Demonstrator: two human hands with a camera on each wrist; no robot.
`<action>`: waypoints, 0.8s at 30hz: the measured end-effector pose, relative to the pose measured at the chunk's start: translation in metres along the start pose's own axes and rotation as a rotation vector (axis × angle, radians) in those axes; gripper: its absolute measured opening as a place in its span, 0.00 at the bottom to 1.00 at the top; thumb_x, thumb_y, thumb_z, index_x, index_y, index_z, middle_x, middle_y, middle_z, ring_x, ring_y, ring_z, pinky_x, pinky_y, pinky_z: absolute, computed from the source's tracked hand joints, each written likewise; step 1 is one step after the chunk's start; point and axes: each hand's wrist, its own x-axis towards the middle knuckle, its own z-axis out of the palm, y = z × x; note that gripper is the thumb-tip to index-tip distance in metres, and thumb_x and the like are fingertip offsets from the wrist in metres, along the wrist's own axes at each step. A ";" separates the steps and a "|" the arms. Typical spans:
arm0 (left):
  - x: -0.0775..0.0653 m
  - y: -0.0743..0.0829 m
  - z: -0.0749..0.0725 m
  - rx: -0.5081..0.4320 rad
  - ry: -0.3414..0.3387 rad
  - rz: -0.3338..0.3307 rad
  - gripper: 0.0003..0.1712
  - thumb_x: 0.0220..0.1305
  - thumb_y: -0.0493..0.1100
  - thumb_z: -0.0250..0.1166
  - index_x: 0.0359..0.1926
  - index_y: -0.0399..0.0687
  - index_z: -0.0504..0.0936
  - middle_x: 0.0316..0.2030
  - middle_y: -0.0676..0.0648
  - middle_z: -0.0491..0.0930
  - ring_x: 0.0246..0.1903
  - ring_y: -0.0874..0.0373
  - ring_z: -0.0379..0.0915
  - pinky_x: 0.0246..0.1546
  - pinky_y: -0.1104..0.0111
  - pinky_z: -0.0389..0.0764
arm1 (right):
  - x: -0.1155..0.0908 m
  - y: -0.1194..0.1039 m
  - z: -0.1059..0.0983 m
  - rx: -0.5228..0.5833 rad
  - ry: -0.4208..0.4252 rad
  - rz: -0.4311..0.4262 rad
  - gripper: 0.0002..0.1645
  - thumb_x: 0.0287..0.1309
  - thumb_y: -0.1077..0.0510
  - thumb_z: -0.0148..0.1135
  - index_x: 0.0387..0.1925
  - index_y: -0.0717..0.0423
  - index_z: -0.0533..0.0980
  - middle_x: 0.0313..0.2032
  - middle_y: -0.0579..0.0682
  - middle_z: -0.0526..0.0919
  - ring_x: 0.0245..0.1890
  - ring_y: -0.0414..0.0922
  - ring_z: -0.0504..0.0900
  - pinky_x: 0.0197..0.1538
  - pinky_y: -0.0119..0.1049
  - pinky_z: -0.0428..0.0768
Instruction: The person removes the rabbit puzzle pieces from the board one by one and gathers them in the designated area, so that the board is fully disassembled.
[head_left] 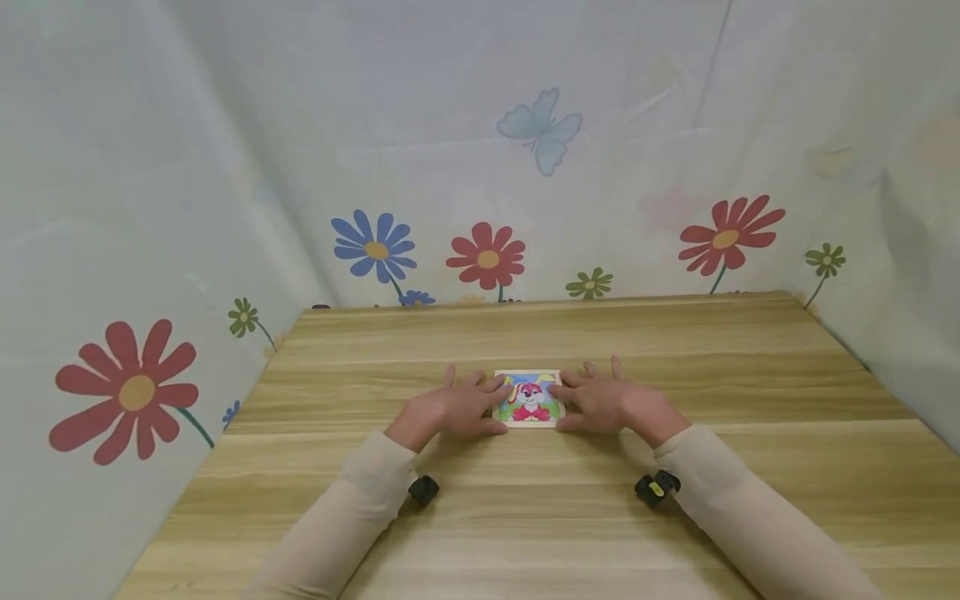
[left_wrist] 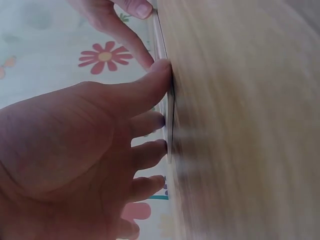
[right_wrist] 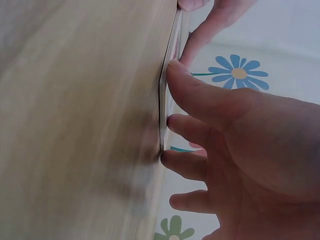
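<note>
A small square picture board (head_left: 530,408) with a pale border lies flat on the wooden table, showing a pink and white cartoon rabbit. My left hand (head_left: 468,408) is at its left side, fingers spread, thumb at the near left corner and index fingertip over the picture. On the other side, my right hand (head_left: 597,403) mirrors this, with its thumb at the near right corner. In the left wrist view the thumb (left_wrist: 150,87) touches the board's thin edge (left_wrist: 170,117). The right wrist view has the right thumb (right_wrist: 192,90) against the edge too.
The wooden table (head_left: 525,517) reaches back to a pale curtain (head_left: 420,108) printed with flowers and a butterfly, which also hangs along the left and right sides. Small dark devices (head_left: 424,491) sit at both wrists, below the light sleeves (head_left: 337,521).
</note>
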 end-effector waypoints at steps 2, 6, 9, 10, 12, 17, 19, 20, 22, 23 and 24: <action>0.000 0.001 -0.001 0.000 0.004 0.004 0.43 0.71 0.68 0.52 0.79 0.61 0.52 0.78 0.52 0.49 0.76 0.45 0.42 0.69 0.35 0.35 | 0.000 0.000 0.000 -0.010 -0.003 0.007 0.41 0.71 0.33 0.49 0.77 0.45 0.59 0.76 0.56 0.55 0.73 0.69 0.49 0.65 0.77 0.35; -0.001 0.001 -0.004 -0.014 0.006 0.016 0.40 0.72 0.66 0.53 0.79 0.62 0.55 0.78 0.50 0.49 0.76 0.43 0.41 0.69 0.35 0.35 | 0.000 0.000 0.000 -0.016 -0.012 0.017 0.40 0.71 0.33 0.49 0.77 0.45 0.59 0.76 0.56 0.54 0.74 0.69 0.49 0.65 0.76 0.34; -0.001 0.000 -0.005 -0.037 0.011 0.029 0.38 0.72 0.64 0.55 0.77 0.62 0.59 0.78 0.48 0.50 0.76 0.42 0.41 0.69 0.35 0.35 | 0.000 0.000 0.000 -0.019 -0.018 0.019 0.40 0.71 0.33 0.49 0.77 0.44 0.59 0.77 0.56 0.54 0.74 0.69 0.48 0.65 0.76 0.34; -0.001 -0.001 -0.005 -0.042 0.012 0.034 0.37 0.72 0.64 0.55 0.77 0.62 0.60 0.78 0.48 0.50 0.76 0.42 0.41 0.69 0.35 0.35 | 0.001 0.000 0.000 -0.019 -0.019 0.020 0.40 0.71 0.33 0.49 0.77 0.44 0.59 0.77 0.56 0.54 0.74 0.69 0.48 0.65 0.76 0.34; -0.001 -0.003 -0.006 -0.051 0.014 0.044 0.36 0.72 0.63 0.56 0.76 0.63 0.62 0.77 0.47 0.51 0.76 0.42 0.42 0.69 0.35 0.35 | 0.001 -0.001 0.000 -0.018 -0.020 0.023 0.40 0.71 0.34 0.49 0.77 0.44 0.59 0.77 0.56 0.54 0.74 0.68 0.49 0.65 0.76 0.34; -0.001 -0.008 -0.006 -0.076 0.016 0.032 0.33 0.71 0.61 0.58 0.74 0.68 0.65 0.76 0.48 0.56 0.75 0.46 0.49 0.70 0.36 0.36 | 0.003 -0.002 0.001 -0.014 -0.015 0.024 0.40 0.71 0.34 0.49 0.77 0.44 0.59 0.76 0.56 0.54 0.74 0.68 0.49 0.65 0.76 0.34; -0.001 -0.010 -0.005 -0.092 0.020 0.020 0.32 0.70 0.61 0.59 0.73 0.70 0.66 0.76 0.49 0.56 0.74 0.49 0.52 0.70 0.37 0.36 | 0.004 -0.003 0.000 -0.017 -0.014 0.021 0.40 0.71 0.34 0.50 0.77 0.45 0.59 0.76 0.57 0.55 0.73 0.69 0.49 0.65 0.76 0.35; -0.001 -0.011 -0.004 -0.100 0.021 0.017 0.33 0.69 0.62 0.60 0.73 0.71 0.66 0.76 0.49 0.57 0.74 0.50 0.53 0.70 0.37 0.36 | 0.004 -0.003 -0.001 -0.020 -0.010 0.018 0.40 0.71 0.34 0.50 0.77 0.45 0.59 0.76 0.57 0.56 0.73 0.69 0.50 0.65 0.76 0.35; 0.000 -0.011 -0.003 -0.110 0.025 0.013 0.33 0.69 0.62 0.60 0.72 0.71 0.66 0.76 0.50 0.57 0.73 0.51 0.54 0.70 0.38 0.36 | 0.005 -0.002 -0.002 -0.022 -0.003 0.011 0.40 0.71 0.34 0.51 0.76 0.46 0.61 0.75 0.58 0.58 0.73 0.70 0.50 0.65 0.77 0.36; 0.001 -0.011 -0.003 -0.113 0.026 0.013 0.33 0.68 0.62 0.61 0.72 0.72 0.66 0.76 0.50 0.57 0.73 0.50 0.54 0.70 0.38 0.36 | 0.005 -0.002 -0.003 -0.016 0.001 0.009 0.39 0.71 0.35 0.52 0.76 0.47 0.62 0.75 0.58 0.59 0.73 0.70 0.51 0.65 0.77 0.36; 0.001 -0.010 -0.002 -0.117 0.026 0.014 0.32 0.68 0.62 0.60 0.72 0.71 0.67 0.76 0.50 0.56 0.74 0.50 0.53 0.71 0.38 0.36 | 0.005 -0.002 -0.004 -0.017 0.006 0.009 0.38 0.71 0.35 0.52 0.75 0.46 0.63 0.75 0.58 0.59 0.72 0.70 0.51 0.65 0.77 0.37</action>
